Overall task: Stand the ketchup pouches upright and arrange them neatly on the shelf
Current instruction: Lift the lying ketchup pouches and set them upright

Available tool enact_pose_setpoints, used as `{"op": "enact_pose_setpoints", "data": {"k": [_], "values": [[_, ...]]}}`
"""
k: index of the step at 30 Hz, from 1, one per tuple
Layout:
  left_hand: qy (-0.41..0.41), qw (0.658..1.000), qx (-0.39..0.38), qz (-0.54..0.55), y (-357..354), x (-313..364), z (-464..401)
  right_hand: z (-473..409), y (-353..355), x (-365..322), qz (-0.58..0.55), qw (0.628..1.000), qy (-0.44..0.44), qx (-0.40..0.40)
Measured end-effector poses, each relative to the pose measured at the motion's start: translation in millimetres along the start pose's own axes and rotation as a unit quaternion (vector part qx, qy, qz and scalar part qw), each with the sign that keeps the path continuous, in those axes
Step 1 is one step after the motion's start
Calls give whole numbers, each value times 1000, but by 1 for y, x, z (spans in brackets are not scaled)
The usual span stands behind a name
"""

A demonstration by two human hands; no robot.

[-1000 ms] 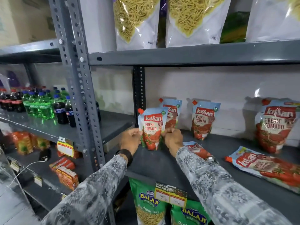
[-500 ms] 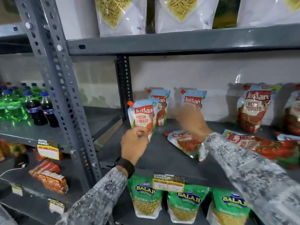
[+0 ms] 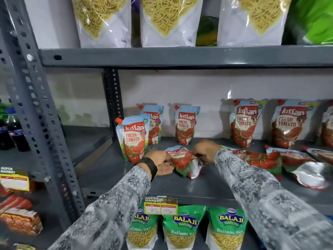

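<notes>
On the grey shelf (image 3: 111,170) a small ketchup pouch (image 3: 183,162) lies flat between my hands. My left hand (image 3: 160,161) holds its left side and my right hand (image 3: 205,150) grips its upper right edge. An upright small pouch (image 3: 132,138) stands at the front left, with two more upright small pouches (image 3: 155,123) (image 3: 185,125) behind it near the wall. Two large upright pouches (image 3: 246,121) (image 3: 288,123) stand at the back right. Several large pouches (image 3: 261,159) (image 3: 302,166) lie flat to the right of my right arm.
A perforated steel post (image 3: 41,112) rises at the left. Noodle-snack bags (image 3: 169,20) fill the shelf above. Green Balaji bags (image 3: 183,230) sit below a price tag (image 3: 160,206). Soda bottles (image 3: 10,134) and red packets (image 3: 19,221) are on the left rack.
Both hands left the upright front pouch. The right hand reached to the lying small pouch first, then the left hand joined it; both now hold that pouch. The view shifted right.
</notes>
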State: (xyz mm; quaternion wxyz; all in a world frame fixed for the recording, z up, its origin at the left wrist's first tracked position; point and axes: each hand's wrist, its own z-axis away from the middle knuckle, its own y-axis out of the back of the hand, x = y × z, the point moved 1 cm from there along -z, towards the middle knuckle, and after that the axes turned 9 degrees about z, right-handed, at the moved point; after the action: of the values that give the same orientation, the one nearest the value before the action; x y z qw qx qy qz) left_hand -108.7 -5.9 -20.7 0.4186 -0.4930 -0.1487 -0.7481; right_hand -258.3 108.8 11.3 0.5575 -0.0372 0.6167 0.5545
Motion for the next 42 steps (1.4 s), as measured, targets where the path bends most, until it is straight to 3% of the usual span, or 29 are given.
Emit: {"op": "enact_pose_setpoints", "data": {"k": [2, 5, 10, 13, 18, 25, 28, 31, 33, 36, 39, 42], "values": [[-5, 999, 6, 39, -2, -1, 1, -2, 0, -1, -110, 994, -28, 12], [-99, 993, 30, 55, -3, 13, 5, -6, 12, -9, -201, 978, 24, 45], [-336, 939, 59, 37, -12, 43, 20, -7, 25, -18, -240, 953, 134, 130], [-418, 905, 73, -8, -17, 38, 17, -10, 16, -12, -239, 942, 166, 170], [-410, 905, 97, -64, -14, 8, -5, -22, -9, 15, -200, 944, 162, 206], [-391, 914, 91, -60, -8, -2, -11, -25, -12, 21, -177, 945, 176, 213], [-408, 902, 139, -27, -10, -7, 5, -18, 9, 23, -158, 947, 198, 198], [-444, 867, 224, 32, -22, -21, 26, -12, 53, 28, -110, 952, 209, 194], [-451, 865, 212, 54, -49, -32, 40, -8, 92, 41, -55, 959, 201, 193], [-396, 909, 125, 41, -103, -47, 49, -3, 136, 64, 94, 959, 183, 195], [-189, 973, 33, 125, -164, -64, 54, -4, 161, 94, 265, 945, 135, 137], [-17, 980, -26, 194, -208, -82, 59, -12, 173, 121, 379, 920, 71, 69]]}}
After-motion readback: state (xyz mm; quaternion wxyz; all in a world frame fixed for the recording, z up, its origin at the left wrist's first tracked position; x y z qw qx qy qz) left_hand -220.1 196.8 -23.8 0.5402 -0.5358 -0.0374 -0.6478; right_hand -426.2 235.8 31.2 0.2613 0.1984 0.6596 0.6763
